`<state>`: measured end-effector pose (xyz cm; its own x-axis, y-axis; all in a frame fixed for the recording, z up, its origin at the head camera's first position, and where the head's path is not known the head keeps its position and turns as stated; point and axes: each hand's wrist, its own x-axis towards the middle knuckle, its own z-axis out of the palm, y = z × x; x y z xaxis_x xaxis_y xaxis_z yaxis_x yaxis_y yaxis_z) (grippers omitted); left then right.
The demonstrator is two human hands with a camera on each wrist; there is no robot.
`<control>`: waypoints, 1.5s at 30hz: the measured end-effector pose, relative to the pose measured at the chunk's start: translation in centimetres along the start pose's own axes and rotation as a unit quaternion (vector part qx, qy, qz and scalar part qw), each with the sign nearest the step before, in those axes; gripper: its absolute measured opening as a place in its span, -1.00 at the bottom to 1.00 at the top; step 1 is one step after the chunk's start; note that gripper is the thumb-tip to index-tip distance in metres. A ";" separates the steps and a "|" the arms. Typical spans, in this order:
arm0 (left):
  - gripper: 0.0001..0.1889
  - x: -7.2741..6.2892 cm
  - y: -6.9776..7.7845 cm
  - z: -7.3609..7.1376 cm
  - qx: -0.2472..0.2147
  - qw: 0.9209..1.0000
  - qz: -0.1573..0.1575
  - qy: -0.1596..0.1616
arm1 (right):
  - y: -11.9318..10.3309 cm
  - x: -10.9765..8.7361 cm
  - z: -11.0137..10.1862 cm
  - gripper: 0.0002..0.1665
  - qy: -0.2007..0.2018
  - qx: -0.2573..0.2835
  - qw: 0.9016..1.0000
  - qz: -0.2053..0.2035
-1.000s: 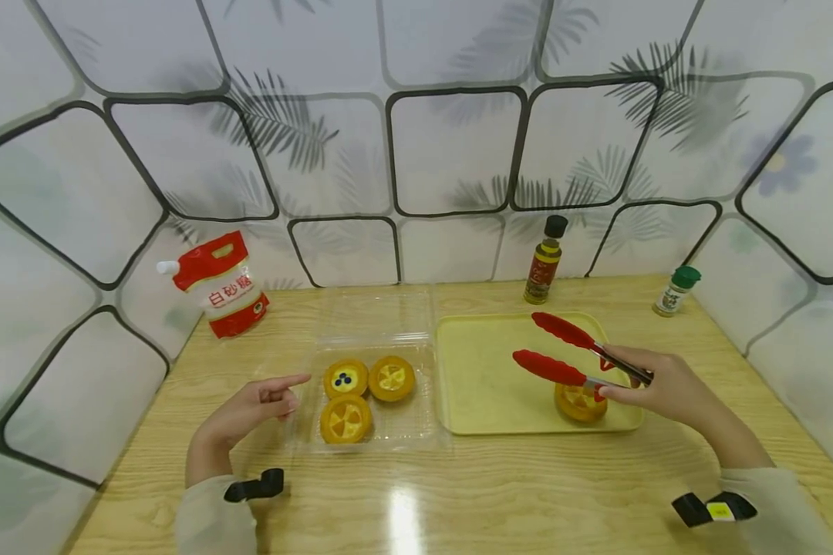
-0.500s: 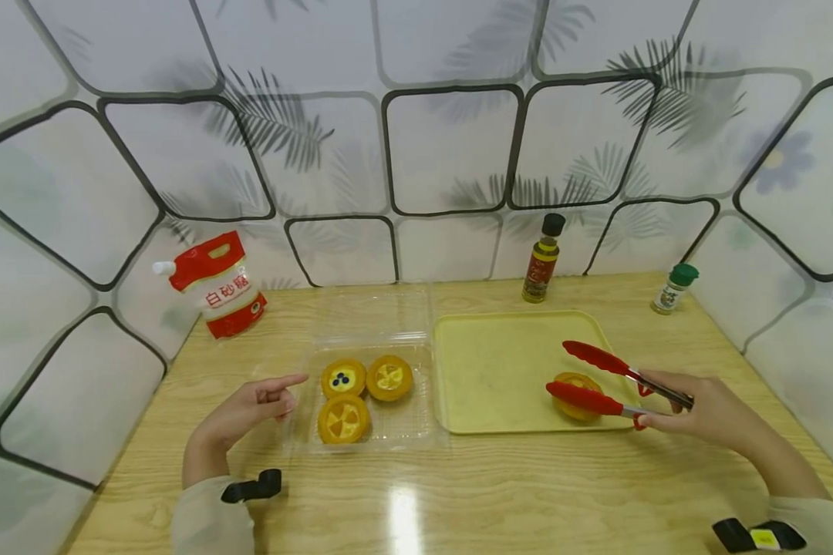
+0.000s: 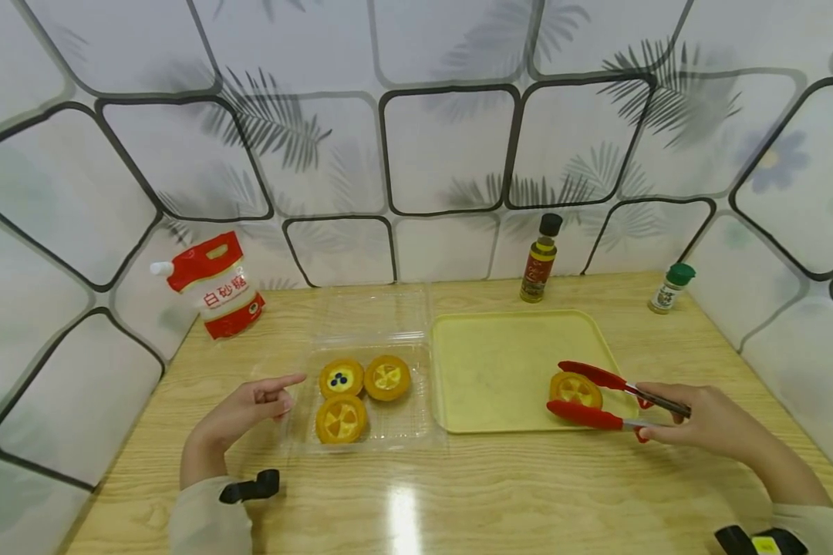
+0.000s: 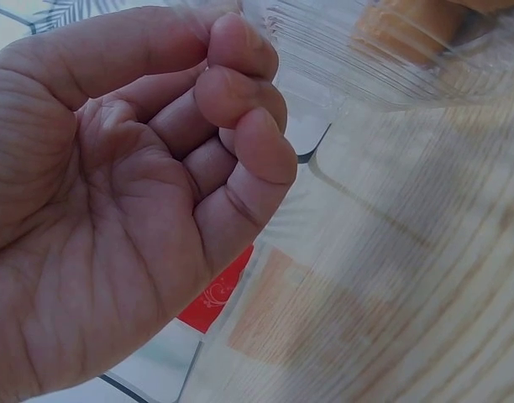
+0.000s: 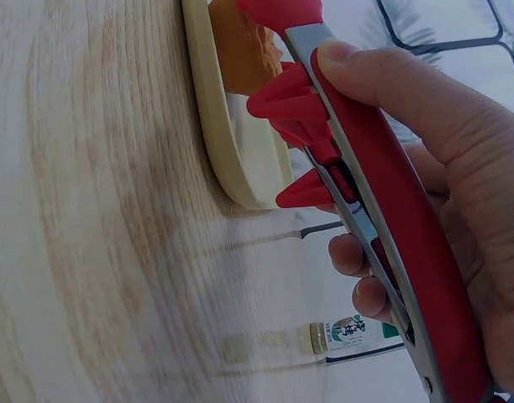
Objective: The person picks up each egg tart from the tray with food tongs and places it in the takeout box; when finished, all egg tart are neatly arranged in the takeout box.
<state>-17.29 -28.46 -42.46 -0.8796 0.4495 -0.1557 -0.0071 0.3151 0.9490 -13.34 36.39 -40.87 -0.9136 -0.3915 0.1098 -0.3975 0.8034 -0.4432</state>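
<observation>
In the head view my right hand (image 3: pixel 711 416) grips red-tipped tongs (image 3: pixel 586 416), with the thumb along one arm in the right wrist view. The tong heads lie on both sides of an egg tart (image 3: pixel 575 391); firm contact is hard to tell. That tart sits at the right end of a yellow tray (image 3: pixel 493 370). My left hand (image 3: pixel 239 416) is beside a clear plastic box (image 3: pixel 403 424), index finger extended to its left edge, other fingers loosely curled. Inside the box are a blueberry-topped tart (image 3: pixel 341 378) and two fruit-topped tarts (image 3: pixel 341 418).
The box's clear lid (image 3: pixel 375 314) lies folded back behind it. A red-and-white sugar pouch (image 3: pixel 218 285) leans at the back left. A dark-capped bottle (image 3: pixel 538 258) stands behind the tray, and a green-capped shaker (image 3: pixel 671 288) at the back right.
The tongs have shifted right and then come down, their heads now on either side of the tart on the tray. My left hand has stayed by the box.
</observation>
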 end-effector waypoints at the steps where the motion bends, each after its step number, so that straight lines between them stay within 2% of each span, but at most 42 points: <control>1: -0.44 0.0 0.0 0.0 0.000 1.000 0.001 0.000 | 0.0 0.0 0.1 -0.31 0.002 0.002 1.000 -0.002; 6: -0.45 0.0 -0.3 0.0 0.000 1.000 0.011 -0.002 | 0.1 0.0 0.5 -0.35 0.010 -0.005 1.000 -0.019; 13: -0.44 0.0 -0.5 0.0 0.002 1.000 0.014 -0.001 | -0.1 -0.3 1.1 -0.35 0.020 -0.017 1.000 0.004; 19: -0.45 -0.2 -0.3 0.0 0.002 1.000 0.019 -0.001 | -0.1 -0.3 1.3 -0.35 0.026 -0.016 1.000 -0.001; 32: -0.48 -0.3 0.0 0.0 -0.003 1.000 0.024 -0.003 | -1.4 1.6 1.4 -0.35 0.016 -0.010 1.000 -0.005; 36: -0.48 -0.4 0.0 0.0 -0.004 1.000 0.029 -0.004 | -2.2 2.9 1.6 -0.37 0.019 0.006 0.999 -0.033; 41: -0.47 -0.3 0.1 0.0 -0.004 0.999 0.035 -0.009 | -3.7 4.6 1.8 -0.41 0.021 0.030 0.995 -0.090; 45: -0.46 -0.4 0.2 0.1 -0.004 1.000 0.028 -0.009 | -4.8 6.0 2.1 -0.42 0.015 0.036 0.993 -0.114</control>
<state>-16.94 -28.50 -42.21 -0.8705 0.4804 -0.1068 0.0380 0.2819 0.9587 -16.75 29.28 -39.94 -0.8028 -0.5452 0.2415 -0.5887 0.6606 -0.4658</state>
